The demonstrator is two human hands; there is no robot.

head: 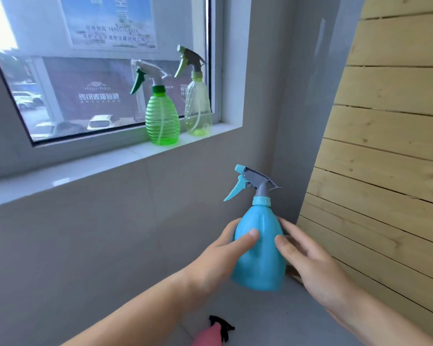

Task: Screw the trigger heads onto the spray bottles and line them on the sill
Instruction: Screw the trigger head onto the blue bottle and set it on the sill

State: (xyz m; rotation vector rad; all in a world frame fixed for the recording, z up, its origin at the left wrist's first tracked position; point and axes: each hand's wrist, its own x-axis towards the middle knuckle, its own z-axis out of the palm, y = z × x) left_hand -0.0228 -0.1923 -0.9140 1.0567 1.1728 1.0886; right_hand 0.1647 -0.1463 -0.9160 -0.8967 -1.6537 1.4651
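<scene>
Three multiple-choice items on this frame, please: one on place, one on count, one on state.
1. Where is the blue bottle? A lying on the floor; B held in the left hand and right hand, below the sill; C in a bucket.
2. How many bottles stand on the sill? A two; B three; C four.
3. The blue bottle's trigger head is: A missing; B on the sill; C fitted on its neck.
Answers: 1 B, both hands clasp it under the sill; 2 A, only the green bottle and pale bottle; 3 C, it tops the collar.
</scene>
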